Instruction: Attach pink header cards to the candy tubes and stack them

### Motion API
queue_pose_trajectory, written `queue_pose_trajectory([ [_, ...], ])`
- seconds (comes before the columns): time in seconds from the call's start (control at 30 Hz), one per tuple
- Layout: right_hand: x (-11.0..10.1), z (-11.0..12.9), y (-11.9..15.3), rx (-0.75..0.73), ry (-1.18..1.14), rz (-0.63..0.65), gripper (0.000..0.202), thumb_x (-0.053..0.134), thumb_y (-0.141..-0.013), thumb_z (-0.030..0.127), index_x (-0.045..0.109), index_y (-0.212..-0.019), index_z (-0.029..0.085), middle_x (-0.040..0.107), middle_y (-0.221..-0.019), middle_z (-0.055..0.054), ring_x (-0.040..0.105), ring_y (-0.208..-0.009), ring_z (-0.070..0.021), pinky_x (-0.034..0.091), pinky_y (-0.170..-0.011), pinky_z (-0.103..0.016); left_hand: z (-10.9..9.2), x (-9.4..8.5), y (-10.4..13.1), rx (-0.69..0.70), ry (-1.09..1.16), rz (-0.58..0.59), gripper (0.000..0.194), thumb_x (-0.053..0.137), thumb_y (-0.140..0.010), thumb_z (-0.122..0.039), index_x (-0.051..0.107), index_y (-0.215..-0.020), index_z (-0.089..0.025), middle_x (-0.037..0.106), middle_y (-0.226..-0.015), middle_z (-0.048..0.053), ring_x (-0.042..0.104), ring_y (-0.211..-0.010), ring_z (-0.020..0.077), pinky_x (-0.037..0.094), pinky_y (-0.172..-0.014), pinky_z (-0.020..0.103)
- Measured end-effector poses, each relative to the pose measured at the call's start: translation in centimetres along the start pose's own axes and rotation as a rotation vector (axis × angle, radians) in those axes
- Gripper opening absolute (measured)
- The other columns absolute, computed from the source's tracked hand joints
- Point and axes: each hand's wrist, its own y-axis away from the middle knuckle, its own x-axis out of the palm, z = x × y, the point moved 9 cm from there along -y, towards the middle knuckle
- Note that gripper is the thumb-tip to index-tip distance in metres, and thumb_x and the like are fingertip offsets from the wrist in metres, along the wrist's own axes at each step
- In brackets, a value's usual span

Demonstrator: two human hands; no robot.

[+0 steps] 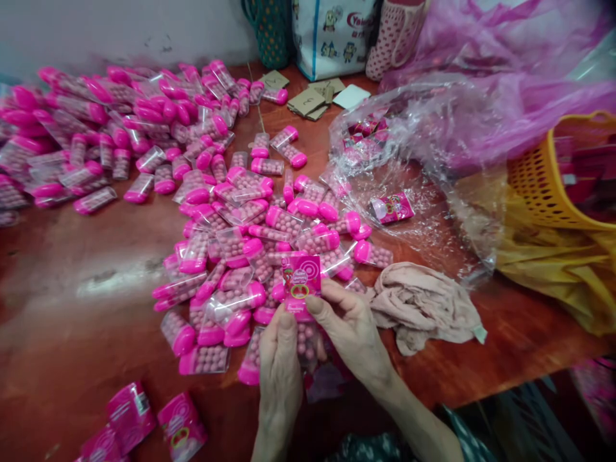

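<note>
A pink printed sleeve (302,273) stands upright between my two hands near the front edge of the table. My left hand (282,372) closes on its lower left side, thumb on top. On the right, my right hand (353,333) pinches it between thumb and fingers. Just below the sleeve, between my hands, shows a clear candy container with pink balls (307,340); whether it sits inside the sleeve I cannot tell. Right behind my hands lies a heap of pink-capped candy containers (240,244).
A larger heap of containers (120,122) lies back left. Several printed pink packs (181,427) lie at front left. To the right are a crumpled cloth (426,305), a clear plastic bag (423,128) and a yellow basket (534,173). Cardboard pieces (307,101) lie at the back.
</note>
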Motion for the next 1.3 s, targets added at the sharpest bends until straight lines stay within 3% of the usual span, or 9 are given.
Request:
queue_pose_trajectory([
  [0.17,1.0,-0.4,0.7,0.010,0.005,-0.044,0.028,0.062,-0.079,0.035,0.056,-0.059,0.016,0.052,-0.064,0.003,0.050,-0.062,-0.0112,0.042,-0.057,-0.022,-1.9,-1.2,0.8,0.244,-0.111,-0.184,0.030,0.053,-0.081,-0.045,0.056,-0.070,-0.018,0.048,-0.052,-0.005,0.043,-0.044,0.0087,0.037,-0.041,0.020],
  [0.27,1.3,-0.2,1.4,-0.008,0.036,-0.110,0.024,0.061,-0.080,0.033,0.061,-0.064,0.015,0.053,-0.065,0.002,0.049,-0.061,-0.0111,0.042,-0.057,-0.022,-3.5,-1.3,1.4,0.431,-0.192,-0.227,0.029,0.051,-0.083,-0.042,0.054,-0.067,-0.018,0.047,-0.054,-0.005,0.041,-0.046,0.0082,0.036,-0.043,0.019],
  [0.33,1.5,0.0,1.7,-0.027,0.021,-0.122,0.020,0.059,-0.082,0.031,0.065,-0.070,0.015,0.055,-0.067,0.002,0.051,-0.064,-0.0118,0.043,-0.060,-0.022,-3.9,-1.2,1.5,0.467,-0.217,-0.235,0.029,0.051,-0.083,-0.042,0.054,-0.067,-0.018,0.047,-0.054,-0.005,0.040,-0.045,0.0084,0.036,-0.043,0.019],
  [0.5,1.4,-0.4,1.4,0.056,-0.235,-0.051,0.018,0.057,-0.084,0.033,0.068,-0.092,0.022,0.064,-0.078,0.001,0.058,-0.070,-0.0128,0.048,-0.069,-0.024,-3.6,-0.7,0.8,0.305,-0.247,-0.168,0.027,0.053,-0.081,-0.044,0.059,-0.074,-0.019,0.056,-0.063,-0.002,0.051,-0.057,0.0127,0.042,-0.051,0.021],
  [0.7,0.2,-1.4,1.1,0.156,-0.313,-0.050,0.014,0.070,-0.073,0.031,0.068,-0.074,0.017,0.064,-0.060,0.001,0.057,-0.053,-0.0120,0.049,-0.053,-0.023,-1.2,1.4,0.9,0.025,-0.150,0.262,0.018,0.067,-0.072,-0.029,0.065,-0.087,-0.019,0.060,-0.068,0.000,0.054,-0.059,0.0116,0.044,-0.056,0.020],
  [0.83,0.2,-2.0,1.2,0.213,-0.353,-0.055,0.021,0.068,-0.074,0.032,0.065,-0.065,0.014,0.062,-0.055,0.000,0.054,-0.047,-0.0115,0.047,-0.048,-0.024,-0.7,0.6,1.2,0.009,-0.148,0.204,0.020,0.069,-0.071,-0.026,0.068,-0.090,-0.019,0.061,-0.067,0.000,0.054,-0.061,0.0105,0.043,-0.057,0.018],
  [1.0,-0.3,-1.3,1.6,0.168,-0.136,-0.167,0.017,0.071,-0.070,0.027,0.062,-0.063,0.014,0.056,-0.052,0.004,0.048,-0.047,-0.0080,0.042,-0.047,-0.019,-0.7,1.0,1.8,-0.001,-0.097,0.201,0.018,0.068,-0.072,-0.023,0.069,-0.089,-0.018,0.057,-0.062,-0.002,0.049,-0.054,0.0095,0.041,-0.053,0.019],
  [1.1,0.0,-1.2,1.8,0.165,-0.088,-0.156,0.012,0.072,-0.069,0.023,0.065,-0.068,0.014,0.060,-0.057,0.003,0.051,-0.052,-0.0090,0.044,-0.053,-0.020,-0.5,0.6,1.6,-0.004,-0.007,0.130,0.013,0.069,-0.070,-0.022,0.069,-0.082,-0.017,0.055,-0.059,-0.002,0.048,-0.053,0.0090,0.039,-0.050,0.018],
  [1.3,0.2,-2.0,1.2,0.228,-0.408,-0.063,0.024,0.066,-0.075,0.038,0.064,-0.069,0.014,0.062,-0.058,0.000,0.054,-0.047,-0.0105,0.045,-0.045,-0.021,0.3,0.3,0.4,-0.071,0.127,0.098,0.020,0.077,-0.059,-0.021,0.066,-0.076,-0.016,0.059,-0.057,-0.001,0.050,-0.048,0.0073,0.039,-0.045,0.015],
])
